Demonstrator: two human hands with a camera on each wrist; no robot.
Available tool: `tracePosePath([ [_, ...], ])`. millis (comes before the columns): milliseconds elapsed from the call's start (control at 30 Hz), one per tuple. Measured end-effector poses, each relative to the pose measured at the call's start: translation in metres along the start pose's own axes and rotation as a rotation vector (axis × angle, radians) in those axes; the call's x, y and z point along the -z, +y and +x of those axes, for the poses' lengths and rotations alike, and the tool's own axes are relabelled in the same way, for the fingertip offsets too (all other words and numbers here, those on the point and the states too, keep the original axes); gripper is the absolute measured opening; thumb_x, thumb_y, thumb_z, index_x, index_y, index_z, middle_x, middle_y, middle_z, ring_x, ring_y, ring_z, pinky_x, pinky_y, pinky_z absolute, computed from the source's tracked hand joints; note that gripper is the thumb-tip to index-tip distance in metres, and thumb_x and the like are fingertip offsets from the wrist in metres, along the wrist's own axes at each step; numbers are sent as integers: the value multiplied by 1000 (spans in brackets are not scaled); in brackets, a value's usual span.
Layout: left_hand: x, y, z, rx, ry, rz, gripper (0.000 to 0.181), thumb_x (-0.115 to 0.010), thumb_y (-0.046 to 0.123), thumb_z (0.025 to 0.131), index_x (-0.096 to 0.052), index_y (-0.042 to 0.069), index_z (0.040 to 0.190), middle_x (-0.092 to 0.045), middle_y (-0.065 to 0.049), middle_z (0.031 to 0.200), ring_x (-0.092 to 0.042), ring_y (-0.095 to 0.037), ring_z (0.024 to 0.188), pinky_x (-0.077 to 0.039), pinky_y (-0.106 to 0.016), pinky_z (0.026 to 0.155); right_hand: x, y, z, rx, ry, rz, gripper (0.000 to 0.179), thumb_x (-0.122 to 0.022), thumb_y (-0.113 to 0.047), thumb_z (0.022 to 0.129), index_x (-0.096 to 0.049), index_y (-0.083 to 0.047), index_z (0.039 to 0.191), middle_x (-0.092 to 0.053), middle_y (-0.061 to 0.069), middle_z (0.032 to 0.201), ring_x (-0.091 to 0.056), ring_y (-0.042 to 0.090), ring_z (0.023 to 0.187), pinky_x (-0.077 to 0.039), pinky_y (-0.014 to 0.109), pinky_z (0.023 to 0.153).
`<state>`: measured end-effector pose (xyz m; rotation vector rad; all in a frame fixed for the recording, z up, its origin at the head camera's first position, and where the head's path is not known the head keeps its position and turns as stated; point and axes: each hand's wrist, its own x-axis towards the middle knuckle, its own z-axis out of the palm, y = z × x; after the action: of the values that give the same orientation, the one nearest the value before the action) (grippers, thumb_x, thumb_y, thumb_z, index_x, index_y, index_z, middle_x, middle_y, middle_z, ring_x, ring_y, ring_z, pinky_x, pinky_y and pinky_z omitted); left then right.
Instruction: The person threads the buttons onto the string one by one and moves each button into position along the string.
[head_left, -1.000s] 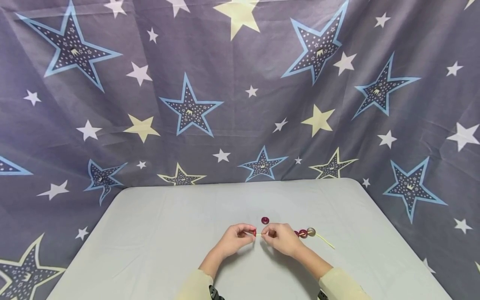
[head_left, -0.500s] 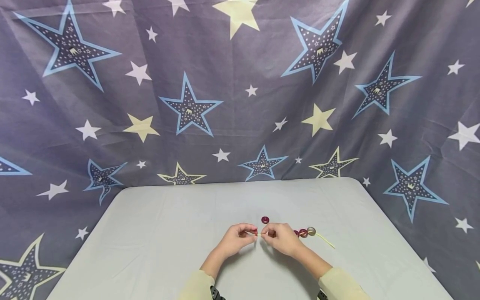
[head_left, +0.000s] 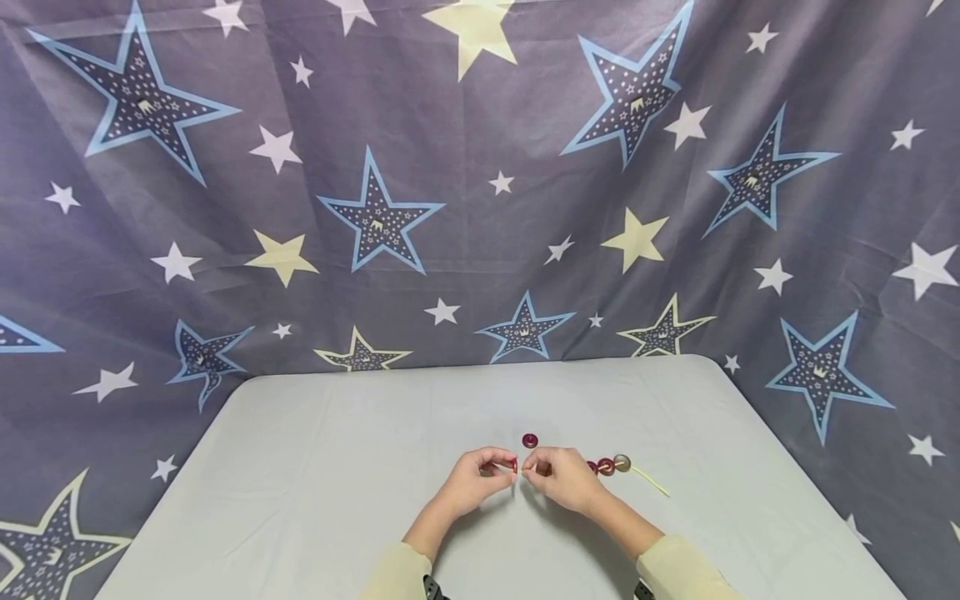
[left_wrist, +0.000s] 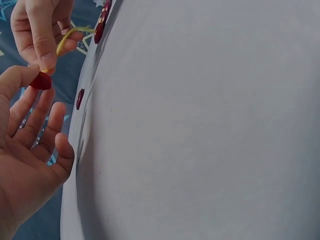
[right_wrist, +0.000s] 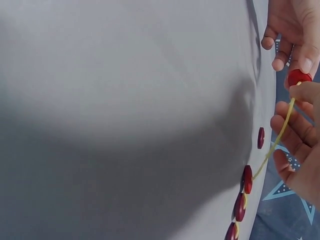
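My left hand (head_left: 471, 479) pinches a red button (left_wrist: 42, 81) on edge between thumb and fingertip. Facing it, my right hand (head_left: 564, 479) pinches a yellow string (right_wrist: 282, 131) right at the button's face, as the right wrist view shows. The string's tip is hidden by the fingers. From the right hand the string runs down to several strung buttons on the table, among them a dark red button (head_left: 607, 467) and a greyish-brown button (head_left: 622, 462). A loose dark red button (head_left: 530, 441) lies just beyond the hands.
A pale cloth covers the table (head_left: 322, 483). Past the greyish-brown button, the string's free tail (head_left: 651, 482) trails toward the near right. Behind the table hangs a dark curtain (head_left: 465, 250) patterned with stars.
My left hand has moved slightly right with the red button, closer to the right fingertips. The short bit of yellow string seen between the hands has nearly vanished. The right hand barely moved.
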<state>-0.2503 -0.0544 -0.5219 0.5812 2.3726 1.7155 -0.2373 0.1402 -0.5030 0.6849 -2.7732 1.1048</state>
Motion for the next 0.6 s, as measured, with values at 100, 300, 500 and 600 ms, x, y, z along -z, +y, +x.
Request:
tracePosePath([
  [100,0,-3,1,-11,-1,-3,29,-69,12,81,-65,2,107,-68,-14,104,-57,-9,81,-47,-19,72,0,0,0,-8,-1,-6,4,-65,-15,84,-66,-16,81,-54,-10,61,-41,-3,53,-37,17,50],
  [300,-1,-1,0,-2,-3,2,30,-70,16,80,-66,3,107,-68,-12,106,-58,-9,82,-47,-19,74,0,1,-1,-12,10,-12,4,-65,-17,85,-67,-17,82,-55,-9,61,-42,-3,53,-38,17,51],
  [500,-2,0,-1,27,-11,-57,31,-68,15,82,-65,2,110,-67,-15,107,-58,-8,80,-49,-18,67,1,2,-2,-27,25,-14,4,-64,-19,86,-66,-18,83,-56,-10,61,-42,-3,53,-38,17,51],
  [600,-1,1,-2,55,-20,-81,32,-67,15,83,-64,3,112,-67,-15,107,-57,-6,76,-46,-18,58,1,2,-2,-33,27,-7,3,-64,-19,86,-66,-18,84,-56,-10,61,-42,-3,52,-38,17,51],
])
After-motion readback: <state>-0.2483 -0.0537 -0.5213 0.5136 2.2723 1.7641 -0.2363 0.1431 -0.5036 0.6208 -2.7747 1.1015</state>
